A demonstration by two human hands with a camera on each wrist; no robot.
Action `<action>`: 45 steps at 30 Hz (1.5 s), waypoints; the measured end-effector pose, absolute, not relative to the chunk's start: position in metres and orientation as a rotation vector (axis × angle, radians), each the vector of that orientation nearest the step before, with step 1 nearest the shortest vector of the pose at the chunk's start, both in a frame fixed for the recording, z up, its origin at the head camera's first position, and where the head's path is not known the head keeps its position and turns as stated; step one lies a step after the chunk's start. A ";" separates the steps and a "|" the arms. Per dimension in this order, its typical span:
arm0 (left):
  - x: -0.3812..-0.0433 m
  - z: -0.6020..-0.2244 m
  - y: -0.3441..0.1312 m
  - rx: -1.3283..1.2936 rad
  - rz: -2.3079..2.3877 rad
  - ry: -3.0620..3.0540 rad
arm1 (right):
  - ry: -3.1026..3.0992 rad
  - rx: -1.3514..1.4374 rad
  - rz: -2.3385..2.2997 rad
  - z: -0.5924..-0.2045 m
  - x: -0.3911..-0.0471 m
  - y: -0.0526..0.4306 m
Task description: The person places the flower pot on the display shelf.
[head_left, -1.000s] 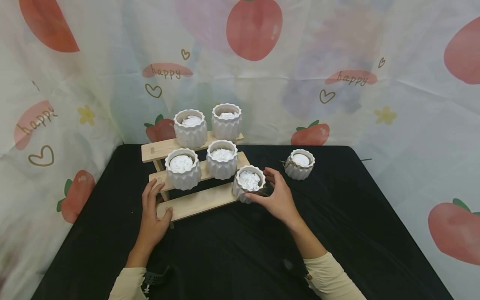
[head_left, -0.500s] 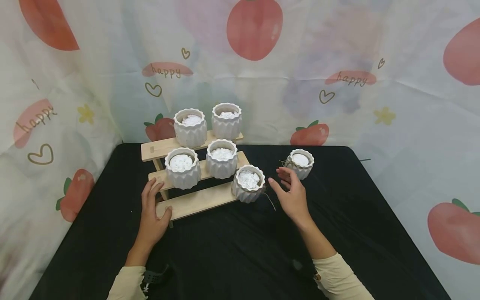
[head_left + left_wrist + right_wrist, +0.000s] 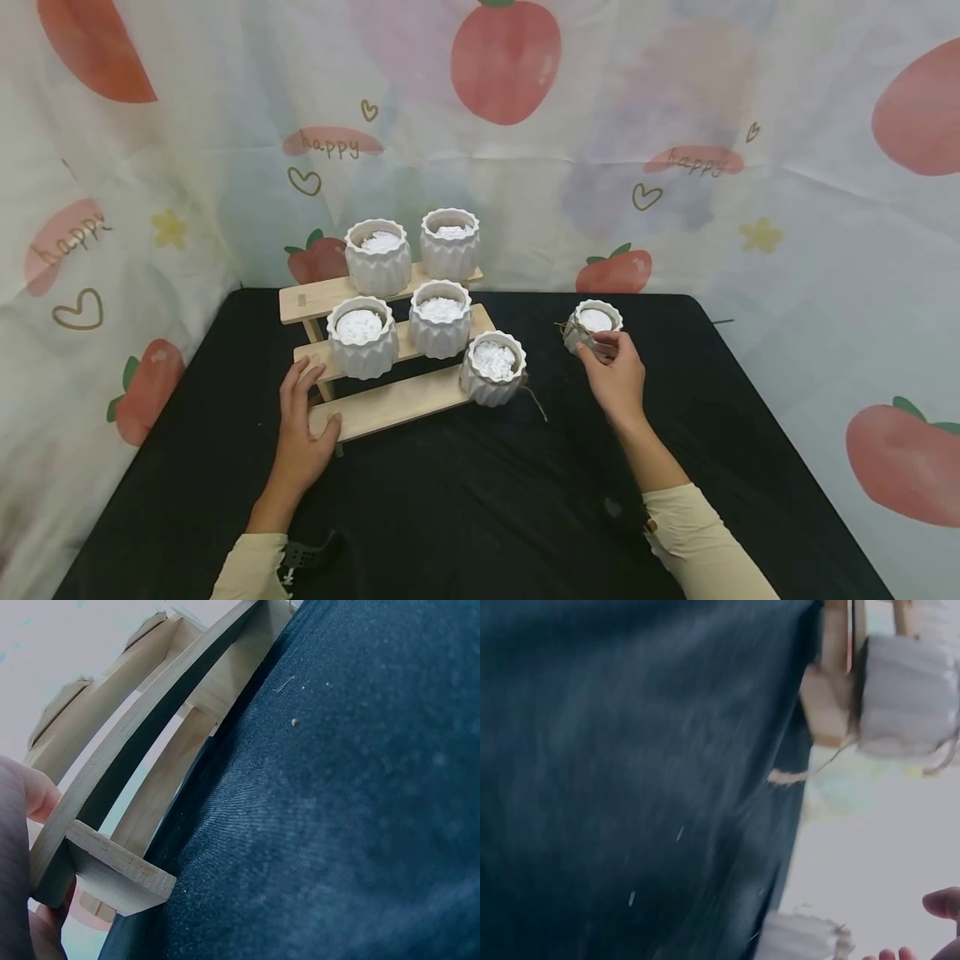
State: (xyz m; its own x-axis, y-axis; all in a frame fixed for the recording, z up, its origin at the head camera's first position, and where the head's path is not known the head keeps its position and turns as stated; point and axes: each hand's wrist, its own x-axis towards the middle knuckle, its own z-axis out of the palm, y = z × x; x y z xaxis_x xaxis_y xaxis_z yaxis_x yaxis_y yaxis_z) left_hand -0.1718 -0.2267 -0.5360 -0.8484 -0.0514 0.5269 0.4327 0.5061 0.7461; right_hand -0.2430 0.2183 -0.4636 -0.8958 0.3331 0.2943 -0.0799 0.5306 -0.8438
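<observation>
A pale wooden three-step stand point(image 3: 405, 404) bears several white scalloped pots with crumbly white filling: two on top, two in the middle, and one pot point(image 3: 491, 379) at the right end of the lowest step. My left hand point(image 3: 303, 437) grips the stand's left end, thumb on the lowest step point(image 3: 112, 765) and fingers up by the middle one. Off to the right, another white pot point(image 3: 573, 340) with twine round it stands on the black cloth. My right hand point(image 3: 618, 385) is at its near right side, thumb and fingers spread, partly covering it in the head view.
Black cloth point(image 3: 465, 500) covers the table, which ends at a fruit-print curtain point(image 3: 525, 192) behind. Loose twine point(image 3: 536, 404) trails from the lowest step's pot onto the cloth. A dark strap point(image 3: 311, 554) shows by my left sleeve.
My right hand has let go of the pot on the lowest step and moved right to the separate pot. The left hand stays on the stand.
</observation>
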 end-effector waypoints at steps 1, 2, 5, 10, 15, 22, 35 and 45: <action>-0.172 -0.536 -0.227 -0.306 -1.315 -2.262 | -2.347 -0.233 1.319 -0.465 -0.246 0.221; -0.171 -0.536 -0.227 -0.304 -1.317 -2.259 | -2.346 -0.261 1.311 -0.467 -0.249 0.223; -0.171 -0.537 -0.228 -0.307 -1.309 -2.265 | -2.344 -0.333 1.293 -0.473 -0.257 0.229; -0.172 -0.539 -0.229 -0.328 -1.309 -2.238 | -2.325 -0.382 1.275 -0.479 -0.267 0.236; -0.174 -0.537 -0.231 -0.338 -1.298 -2.227 | -2.314 -0.435 1.295 -0.483 -0.279 0.241; -0.174 -0.537 -0.232 -0.335 -1.316 -2.233 | -2.378 -0.440 1.304 -0.488 -0.297 0.249; -0.173 -0.538 -0.230 -0.342 -1.324 -2.235 | -2.495 -0.417 1.356 -0.494 -0.312 0.250; -0.174 -0.539 -0.228 -0.359 -1.330 -2.213 | -2.402 -0.462 1.372 -0.501 -0.319 0.245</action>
State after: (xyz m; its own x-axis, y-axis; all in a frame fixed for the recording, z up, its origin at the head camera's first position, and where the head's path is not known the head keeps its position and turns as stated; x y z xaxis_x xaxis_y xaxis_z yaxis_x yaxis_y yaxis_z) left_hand -0.1740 -0.2280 -0.5394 -0.8253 -0.0420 0.5632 0.4776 0.4803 0.7357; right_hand -0.3186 0.2453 -0.5011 -0.8909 0.4362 0.1267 0.1125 0.4820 -0.8689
